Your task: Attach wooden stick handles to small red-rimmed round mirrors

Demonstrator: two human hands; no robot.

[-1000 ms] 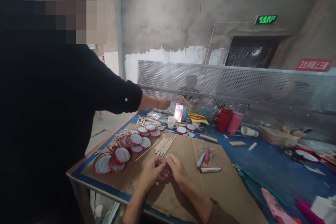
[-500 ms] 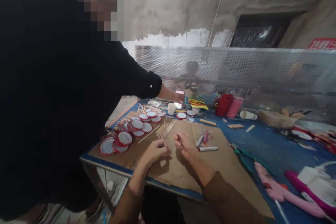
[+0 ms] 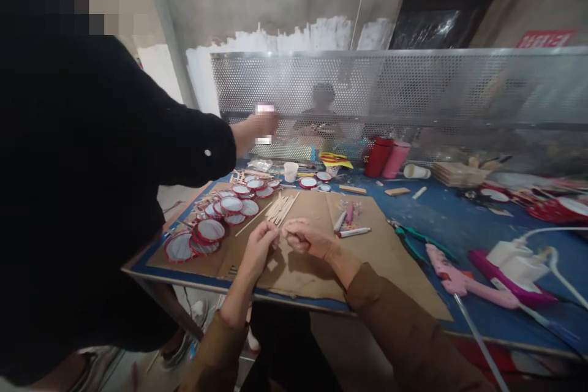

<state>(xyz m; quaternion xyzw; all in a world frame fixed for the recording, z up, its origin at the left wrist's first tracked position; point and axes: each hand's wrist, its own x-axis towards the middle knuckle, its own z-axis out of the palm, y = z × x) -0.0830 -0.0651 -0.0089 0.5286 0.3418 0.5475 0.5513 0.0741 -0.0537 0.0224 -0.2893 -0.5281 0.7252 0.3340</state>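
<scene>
My left hand and my right hand are close together above the brown cardboard. Fingers of both are pinched or curled, and what they hold, if anything, is too small to make out. Just beyond them lies a bundle of thin wooden sticks. To the left are several round white discs with red rims, overlapping one another. Right of my hands, markers rest on the cardboard near small scraps.
A person in black stands at the left, one arm over the table. A pink glue gun, green-handled pliers and a power strip lie right. Red bottle, pink bottle and paper cup stand behind.
My hands have come together, with the right hand moving toward the left. The other person's hand has lifted from the back of the table and moved left. The camera view has shifted.
</scene>
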